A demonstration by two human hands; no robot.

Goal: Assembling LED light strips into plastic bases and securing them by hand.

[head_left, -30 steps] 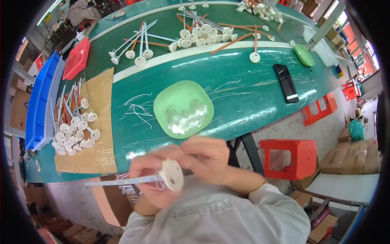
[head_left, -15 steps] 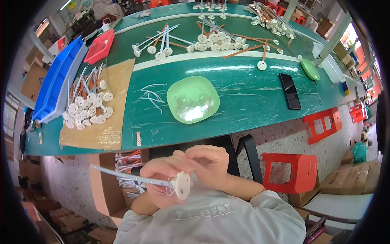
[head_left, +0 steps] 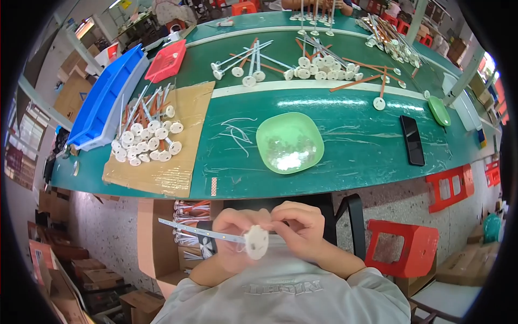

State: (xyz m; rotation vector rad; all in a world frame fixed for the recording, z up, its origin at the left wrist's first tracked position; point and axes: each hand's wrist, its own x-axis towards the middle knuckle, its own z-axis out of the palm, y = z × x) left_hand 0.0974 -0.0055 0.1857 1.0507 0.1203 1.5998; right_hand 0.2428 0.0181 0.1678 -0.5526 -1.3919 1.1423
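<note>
While a person in a pale grey shirt [head_left: 283,275] is working at a green table [head_left: 345,181], one flat strip [head_left: 189,227] with a white disc [head_left: 256,243] at its end is occupying the hands, just in front of the near edge.

Left hand [head_left: 237,237]: fingers are curling closed around the strip beside the disc; the strip's free end is pointing leftward.

Right hand [head_left: 302,229]: thumb and forefinger are standing nearly together at the disc's edge; whether they are gripping anything, I cannot tell from my spot.

Table: one green bowl [head_left: 278,124] is holding small shiny pieces. White wires [head_left: 232,128] are lying just left of it. One black phone [head_left: 411,140] is lying to its right, well apart; one small green dish [head_left: 439,112] is sitting beyond. One cardboard sheet [head_left: 178,181], left, is bearing a pile of disc-ended sticks [head_left: 143,141]. One blue bin [head_left: 102,108] and one red basket [head_left: 159,67] are standing near the sheet.

Floor: one red stool [head_left: 423,245] is standing at right.
</note>
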